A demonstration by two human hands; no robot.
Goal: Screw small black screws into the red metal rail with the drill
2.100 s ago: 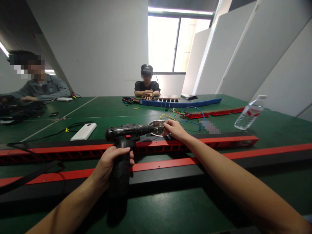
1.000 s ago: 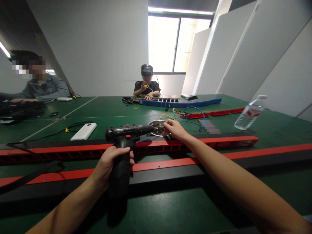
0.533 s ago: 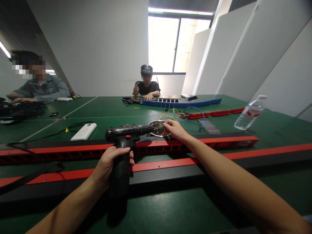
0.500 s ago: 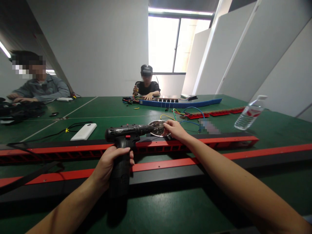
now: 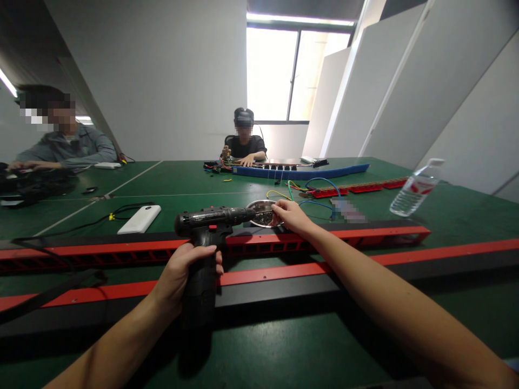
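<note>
My left hand (image 5: 192, 270) is wrapped round the grip of a black cordless drill (image 5: 205, 221), held upright with its chuck pointing right. At the tip of the drill's bit, the fingers of my right hand (image 5: 290, 215) are pinched together; whatever is between them is too small to make out. Behind the bit and fingertips stands a round metal bowl (image 5: 259, 203) with many small dark pieces in it, perhaps screws. Below the drill, two long red and black rails (image 5: 263, 277) run across the table from left to right.
A white power bank (image 5: 140, 219) with a black cable lies left. A clear water bottle (image 5: 417, 186) stands right. Red strips with wires (image 5: 357, 188) and a long blue bar (image 5: 300, 173) lie farther back. Two people (image 5: 244, 143) sit across the green table.
My two hands and the drill have stayed where they were. The person at the far left has shifted their hands slightly over the dark items.
</note>
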